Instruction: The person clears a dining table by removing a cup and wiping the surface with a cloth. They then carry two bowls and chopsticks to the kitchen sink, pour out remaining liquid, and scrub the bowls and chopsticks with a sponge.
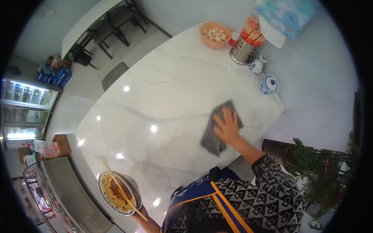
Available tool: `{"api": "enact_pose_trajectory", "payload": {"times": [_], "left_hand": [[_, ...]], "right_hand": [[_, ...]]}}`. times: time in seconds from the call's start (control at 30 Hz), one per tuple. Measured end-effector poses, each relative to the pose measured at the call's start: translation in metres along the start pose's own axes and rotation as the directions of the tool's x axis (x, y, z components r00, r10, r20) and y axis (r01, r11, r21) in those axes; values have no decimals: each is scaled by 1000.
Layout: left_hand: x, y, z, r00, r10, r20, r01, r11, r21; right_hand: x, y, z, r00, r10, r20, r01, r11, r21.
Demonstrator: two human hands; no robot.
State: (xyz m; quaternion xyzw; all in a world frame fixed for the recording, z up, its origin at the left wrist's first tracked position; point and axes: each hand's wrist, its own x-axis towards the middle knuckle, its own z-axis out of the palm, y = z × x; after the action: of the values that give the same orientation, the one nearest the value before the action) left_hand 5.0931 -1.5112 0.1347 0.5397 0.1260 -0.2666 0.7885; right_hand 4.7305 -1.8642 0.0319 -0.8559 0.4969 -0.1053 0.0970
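Right hand (227,127) splayed on grey cloth (210,134); left hand (143,219) grasps round blue-rimmed bowl (110,199) (wooden chopsticks (112,173) atop): tilting could spill it.

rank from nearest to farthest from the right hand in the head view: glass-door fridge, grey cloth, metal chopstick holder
From the right hand:
1. grey cloth, directly under the palm and fingers
2. metal chopstick holder, ahead, toward the upper right
3. glass-door fridge, at the far left
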Motion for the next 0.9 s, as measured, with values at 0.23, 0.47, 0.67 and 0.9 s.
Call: {"api": "enact_pose_trajectory", "payload": {"times": [0.23, 0.47, 0.67, 0.9], "left_hand": [[-10, 4, -21, 999, 38, -18, -38, 999, -6], [-20, 1, -44, 996, 38, -83, -43, 997, -64], [-25, -8, -59, 972, 17, -234, -50, 989, -137], [-46, -23, -45, 940, 88, -329, -141, 980, -142]], "right_hand": [[169, 80, 32, 890, 382, -250, -415, 904, -98], [159, -162, 57, 918, -387, -84, 395, 911, 118], [115, -149, 54, 659, -752, 26, 716, 637, 283], [352, -16, 99, 966, 203, -160, -222, 968, -113]]}}
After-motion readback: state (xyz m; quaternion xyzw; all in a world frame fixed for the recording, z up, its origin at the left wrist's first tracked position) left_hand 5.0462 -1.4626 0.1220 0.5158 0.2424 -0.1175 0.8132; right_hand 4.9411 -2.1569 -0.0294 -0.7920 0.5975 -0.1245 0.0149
